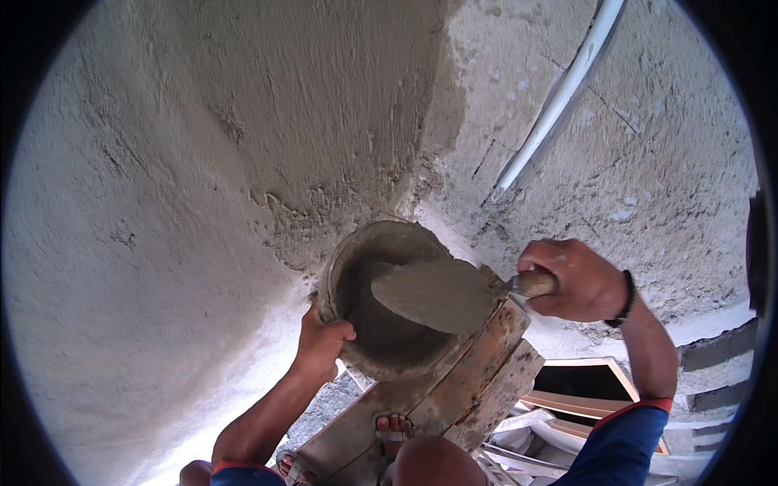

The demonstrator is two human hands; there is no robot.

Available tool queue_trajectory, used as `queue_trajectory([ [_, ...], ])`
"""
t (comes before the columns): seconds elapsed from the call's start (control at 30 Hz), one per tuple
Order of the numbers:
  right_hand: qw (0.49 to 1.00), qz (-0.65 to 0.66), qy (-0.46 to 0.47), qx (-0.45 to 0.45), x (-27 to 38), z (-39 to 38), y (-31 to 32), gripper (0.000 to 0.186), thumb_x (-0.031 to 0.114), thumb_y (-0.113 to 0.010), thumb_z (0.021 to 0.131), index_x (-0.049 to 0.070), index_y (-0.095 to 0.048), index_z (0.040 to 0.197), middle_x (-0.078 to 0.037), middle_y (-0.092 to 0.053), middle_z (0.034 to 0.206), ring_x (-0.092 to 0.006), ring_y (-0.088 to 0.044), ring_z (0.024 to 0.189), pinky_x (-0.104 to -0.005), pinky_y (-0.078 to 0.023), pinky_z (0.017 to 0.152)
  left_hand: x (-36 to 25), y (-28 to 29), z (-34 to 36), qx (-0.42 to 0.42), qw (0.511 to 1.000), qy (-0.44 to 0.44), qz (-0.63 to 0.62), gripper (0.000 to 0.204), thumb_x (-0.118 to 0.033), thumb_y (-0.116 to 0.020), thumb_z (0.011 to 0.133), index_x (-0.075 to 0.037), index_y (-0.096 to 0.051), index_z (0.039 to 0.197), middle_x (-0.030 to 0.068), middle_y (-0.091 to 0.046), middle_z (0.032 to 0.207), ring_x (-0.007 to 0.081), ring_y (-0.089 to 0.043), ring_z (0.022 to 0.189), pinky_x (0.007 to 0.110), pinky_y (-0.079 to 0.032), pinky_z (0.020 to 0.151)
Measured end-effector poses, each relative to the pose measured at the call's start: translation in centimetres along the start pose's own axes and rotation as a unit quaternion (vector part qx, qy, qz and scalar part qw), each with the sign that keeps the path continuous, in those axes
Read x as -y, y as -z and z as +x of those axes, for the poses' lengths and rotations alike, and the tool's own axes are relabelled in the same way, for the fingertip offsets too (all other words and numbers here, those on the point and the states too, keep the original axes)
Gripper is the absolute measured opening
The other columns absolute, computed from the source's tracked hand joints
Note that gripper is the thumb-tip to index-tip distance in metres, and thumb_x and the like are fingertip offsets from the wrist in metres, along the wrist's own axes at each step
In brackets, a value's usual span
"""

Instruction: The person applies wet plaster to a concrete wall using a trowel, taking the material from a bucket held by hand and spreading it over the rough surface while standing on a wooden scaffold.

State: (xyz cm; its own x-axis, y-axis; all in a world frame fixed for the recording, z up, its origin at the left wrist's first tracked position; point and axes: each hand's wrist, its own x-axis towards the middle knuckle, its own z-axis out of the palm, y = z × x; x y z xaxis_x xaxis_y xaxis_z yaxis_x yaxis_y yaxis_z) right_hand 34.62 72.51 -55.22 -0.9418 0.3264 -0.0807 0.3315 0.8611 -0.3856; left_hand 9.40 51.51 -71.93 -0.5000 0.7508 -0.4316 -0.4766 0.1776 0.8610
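Note:
My left hand (322, 344) grips the rim of a round mortar container (356, 360) caked in grey cement, its fingers closed round the left side. My right hand (571, 279) is closed on the wooden handle of a trowel (425, 292), whose blade is coated with wet grey mortar and lies tilted over the container's opening. A rough wooden plank platform (438, 405) runs beneath the container, with my sandalled feet on or beside it.
Plastered walls (138, 186) surround the corner, with a darker fresh patch (340, 89) above the container. A white pipe (551, 97) runs up the right wall. Wooden frames (616, 381) and pale pieces lie below at the right, near a block wall (713, 389).

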Motion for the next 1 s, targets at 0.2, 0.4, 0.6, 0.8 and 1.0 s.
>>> queue_trajectory([
  [0.2,0.992,-0.020,-0.022,0.122,-1.8,3.7,4.7,0.020,0.020,-0.070,0.078,0.008,-0.062,0.093,-0.010,-0.067,0.086,-0.0198,-0.067,0.084,-0.0347,-0.053,0.068,0.9,1.1,0.1,-0.051,0.998,-0.008,0.024,0.057,0.011,-0.053,0.060,0.004,-0.052,0.117,0.0112,-0.062,0.101,0.0209,-0.058,0.090,0.031,-0.048,0.078],
  [0.4,0.912,-0.265,0.017,-0.314,-7.8,9.2,16.3,0.017,0.021,-0.058,0.090,0.009,-0.062,0.100,-0.006,-0.060,0.072,-0.0145,-0.056,0.059,-0.0303,-0.050,0.055,2.3,1.0,0.1,-0.043,0.999,0.020,-0.013,0.055,0.011,-0.052,0.060,0.004,-0.053,0.115,0.0117,-0.062,0.101,0.0215,-0.059,0.091,0.032,-0.048,0.079],
  [0.6,0.980,-0.005,-0.040,-0.195,-3.7,2.1,12.5,0.016,0.009,-0.059,0.086,0.008,-0.062,0.102,-0.008,-0.065,0.085,-0.0137,-0.060,0.067,-0.0264,-0.054,0.059,0.3,0.8,-0.5,-0.029,0.999,-0.017,-0.016,0.055,0.011,-0.052,0.060,0.004,-0.053,0.115,0.0099,-0.062,0.097,0.0198,-0.058,0.088,0.031,-0.048,0.076],
  [0.8,0.969,-0.220,-0.049,0.105,4.0,0.4,1.8,0.032,0.012,-0.056,0.078,0.017,-0.064,0.108,-0.014,-0.063,0.095,-0.0270,-0.064,0.085,-0.0413,-0.055,0.074,-1.8,-0.4,-0.6,0.001,0.998,-0.063,0.031,0.054,0.009,-0.053,0.060,0.004,-0.054,0.113,0.0079,-0.061,0.094,0.0164,-0.057,0.080,0.029,-0.047,0.067],
  [1.0,0.902,-0.427,0.046,0.041,4.3,3.4,-5.7,0.024,0.017,-0.055,0.079,0.002,-0.060,0.098,-0.015,-0.063,0.076,-0.0282,-0.065,0.077,-0.0418,-0.052,0.061,-3.1,-2.0,-1.1,0.007,0.992,-0.102,0.070,0.060,0.005,-0.055,0.061,0.004,-0.052,0.121,0.0089,-0.062,0.087,0.0142,-0.055,0.069,0.027,-0.046,0.058],
])
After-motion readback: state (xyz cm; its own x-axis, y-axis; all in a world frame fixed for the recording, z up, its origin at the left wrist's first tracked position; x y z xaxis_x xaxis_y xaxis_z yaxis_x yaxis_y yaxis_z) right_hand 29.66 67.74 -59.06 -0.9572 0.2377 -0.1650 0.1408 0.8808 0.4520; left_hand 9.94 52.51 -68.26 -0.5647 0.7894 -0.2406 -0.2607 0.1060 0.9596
